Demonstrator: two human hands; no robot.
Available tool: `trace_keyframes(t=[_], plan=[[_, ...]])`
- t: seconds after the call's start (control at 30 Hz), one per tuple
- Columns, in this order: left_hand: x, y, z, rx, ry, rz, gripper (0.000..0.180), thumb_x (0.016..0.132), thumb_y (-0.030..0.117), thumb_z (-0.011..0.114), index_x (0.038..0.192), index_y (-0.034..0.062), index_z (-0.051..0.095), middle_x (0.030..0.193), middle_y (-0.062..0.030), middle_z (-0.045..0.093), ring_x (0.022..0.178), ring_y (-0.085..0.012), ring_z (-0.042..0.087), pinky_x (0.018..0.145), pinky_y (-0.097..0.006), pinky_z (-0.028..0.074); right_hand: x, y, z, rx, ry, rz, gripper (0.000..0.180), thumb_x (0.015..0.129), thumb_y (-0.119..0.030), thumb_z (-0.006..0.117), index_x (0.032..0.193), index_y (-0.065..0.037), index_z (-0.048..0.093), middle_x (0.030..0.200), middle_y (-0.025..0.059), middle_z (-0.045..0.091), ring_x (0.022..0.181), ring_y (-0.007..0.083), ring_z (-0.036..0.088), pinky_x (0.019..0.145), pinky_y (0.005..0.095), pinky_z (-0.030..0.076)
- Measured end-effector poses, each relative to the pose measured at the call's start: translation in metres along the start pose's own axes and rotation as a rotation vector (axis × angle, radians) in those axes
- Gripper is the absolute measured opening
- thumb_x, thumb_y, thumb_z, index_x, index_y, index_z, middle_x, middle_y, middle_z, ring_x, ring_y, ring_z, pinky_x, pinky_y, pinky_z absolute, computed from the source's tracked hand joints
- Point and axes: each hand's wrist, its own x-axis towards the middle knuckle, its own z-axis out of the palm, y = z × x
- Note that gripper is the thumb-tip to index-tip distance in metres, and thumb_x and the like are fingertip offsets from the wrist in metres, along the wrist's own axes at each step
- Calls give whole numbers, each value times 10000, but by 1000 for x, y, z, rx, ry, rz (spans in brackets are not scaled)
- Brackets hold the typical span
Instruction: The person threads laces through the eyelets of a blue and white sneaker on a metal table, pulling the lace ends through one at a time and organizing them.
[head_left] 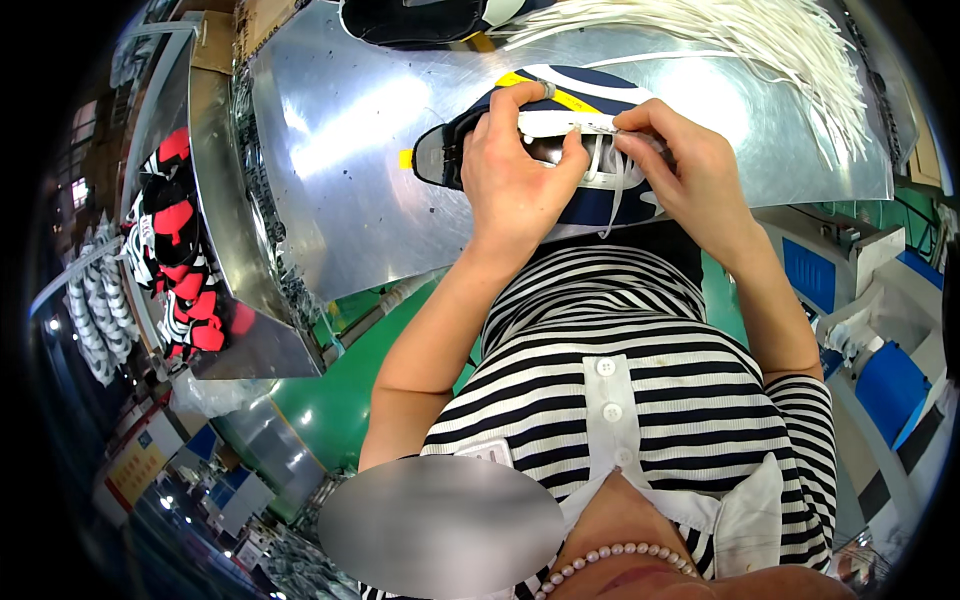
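Observation:
A navy and white shoe [590, 208] lies on its side on the metal table in front of me, its black-lined heel to the left. My left hand [515, 180] is closed on the shoe, thumb and fingers gripping its white eyelet strip [545, 124]. At the strip's right end, my right hand [690, 165] pinches what looks like the white shoelace [617, 185]; its fingertips hide the exact grip. Part of the lace crosses the shoe's opening, and a loose end hangs toward me. Yellow tape [575, 101] runs along the far side of the shoe.
A heap of white laces [700, 30] covers the table's [340, 190] far right. Another dark shoe [425, 20] sits at the far edge. To the left, a metal-sided trough [225, 200] stands beside a stack of red, black and white shoe parts [178, 240].

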Motion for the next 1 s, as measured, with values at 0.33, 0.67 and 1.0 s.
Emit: trace_keyframes(t=[0.33, 0.67, 1.0], plan=[[-3, -4, -4, 72, 21, 84, 435, 793, 66, 723, 1174, -20, 529, 863, -162, 688, 742, -232, 677, 692, -322, 526, 19, 2, 4, -138, -120, -152, 141, 865, -133, 654, 945, -41, 582, 751, 99, 674, 661, 288, 654, 564, 362, 491], [0, 0, -8, -385, -125, -176, 435, 854, -29, 651, 1248, -25, 465, 986, -134, 692, 885, -140, 650, 781, -245, 511, 17, -1, -18, -82, -209, 28, 148, 915, -150, 583, 996, -27, 568, 699, 134, 642, 667, 301, 642, 591, 397, 483], [18, -1, -34, -827, -381, -383, 419, 814, -67, 575, 1224, -24, 501, 826, -45, 601, 802, -108, 594, 814, -247, 470, 1, 42, 25, -141, 254, 116, 161, 921, -208, 632, 1034, -95, 648, 801, 103, 695, 647, 279, 661, 590, 354, 501]])
